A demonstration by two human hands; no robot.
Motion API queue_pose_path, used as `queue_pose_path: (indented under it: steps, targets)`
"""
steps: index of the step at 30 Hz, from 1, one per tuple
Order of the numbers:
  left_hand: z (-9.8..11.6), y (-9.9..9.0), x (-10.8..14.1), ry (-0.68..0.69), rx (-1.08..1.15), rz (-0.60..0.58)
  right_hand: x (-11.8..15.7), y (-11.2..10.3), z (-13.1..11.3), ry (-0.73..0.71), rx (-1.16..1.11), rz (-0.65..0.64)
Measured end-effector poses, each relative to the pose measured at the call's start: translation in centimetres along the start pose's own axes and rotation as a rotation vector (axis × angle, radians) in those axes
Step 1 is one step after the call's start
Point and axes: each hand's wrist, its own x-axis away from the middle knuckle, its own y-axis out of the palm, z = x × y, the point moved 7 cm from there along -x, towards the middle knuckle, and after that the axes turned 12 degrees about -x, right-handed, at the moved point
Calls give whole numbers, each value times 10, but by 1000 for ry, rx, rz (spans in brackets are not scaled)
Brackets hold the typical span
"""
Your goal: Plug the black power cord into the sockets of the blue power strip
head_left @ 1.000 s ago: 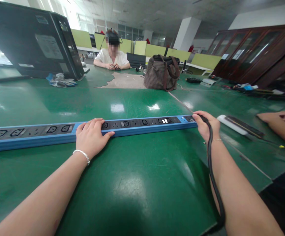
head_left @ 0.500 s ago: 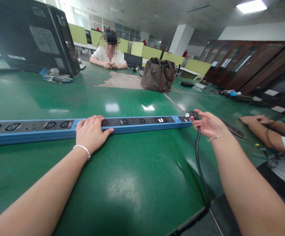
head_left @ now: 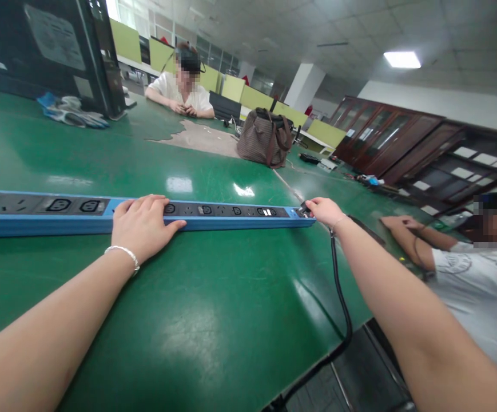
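Note:
A long blue power strip (head_left: 214, 221) with black sockets lies across the green table (head_left: 197, 297). My left hand (head_left: 140, 223) rests over the strip, its fingers wrapped across the top and the thumb along the near side. At the strip's right end, my right hand (head_left: 324, 210) has its fingers closed around a small black plug (head_left: 304, 207), mostly hidden by the fingers. A thick black cable (head_left: 343, 297) hangs from below that hand and runs down over the table's near edge.
A black computer case (head_left: 51, 51) and gloves (head_left: 72, 111) are at the back left. A brown bag (head_left: 265, 137) stands at the back. One person sits across the table, another at the right, forearms (head_left: 411, 229) on it.
The view has turned to the right, showing more of the person there. My right hand has turned over the plug, which now sits lower against the strip's end. My left hand stays on the strip.

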Motion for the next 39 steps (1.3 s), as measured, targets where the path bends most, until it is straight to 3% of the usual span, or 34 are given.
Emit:
queue_pose_path:
  steps: [7,15,24,30,32,35,37,39]
  targets:
    - [1,-1,0,8,-5,19,-6,20,-2,14,40,-66]
    - [1,-2,1,14,-9,27,-6,24,-11,6,53,-62]
    - [1,-3,1,-6,-14,-14,-9,40,-17,107,151,-289]
    - [2,-5,2,-34,-36,-37,-12,48,-22,202,113,-351]
    - [2,-5,2,-38,-34,-40,-12,48,-22,123,166,-303]
    - [2,-6,2,-35,-32,-43,-5,44,-19,0,234,-111]
    - [3,-7,2,-30,-28,-42,2,43,-11,40,213,4]
    - [3,-7,2,-30,-27,-42,6,45,-8,54,188,33]
